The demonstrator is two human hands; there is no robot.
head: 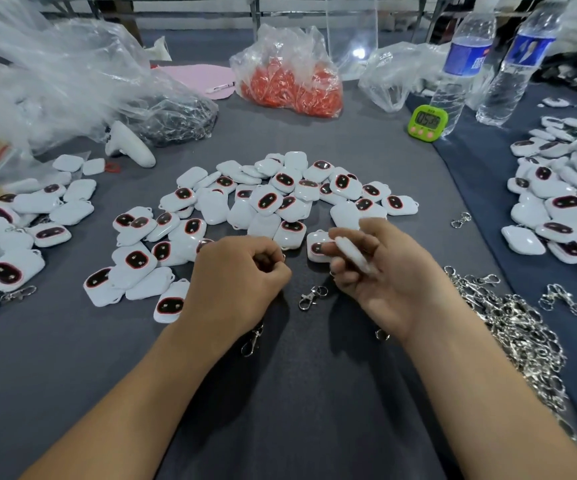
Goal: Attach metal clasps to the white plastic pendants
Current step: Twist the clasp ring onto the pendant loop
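Observation:
My right hand [394,282] pinches a white plastic pendant [353,256] edge-on between thumb and fingers; the pendant is blurred. My left hand [238,275] is curled into a loose fist just left of it, fingertips closed around a small metal clasp part [283,257] that is mostly hidden. Between the hands a loose metal clasp [309,297] lies on the grey cloth. Another clasp [252,341] shows under my left wrist. A heap of white pendants with dark red-rimmed faces [266,199] spreads just beyond both hands.
A pile of metal clasps [508,327] lies at the right. More pendants sit at the far left [13,244] and far right [557,202]. Behind stand a bag of orange pieces [290,84], a green timer [427,123], two water bottles [460,74] and crumpled clear bags [55,81].

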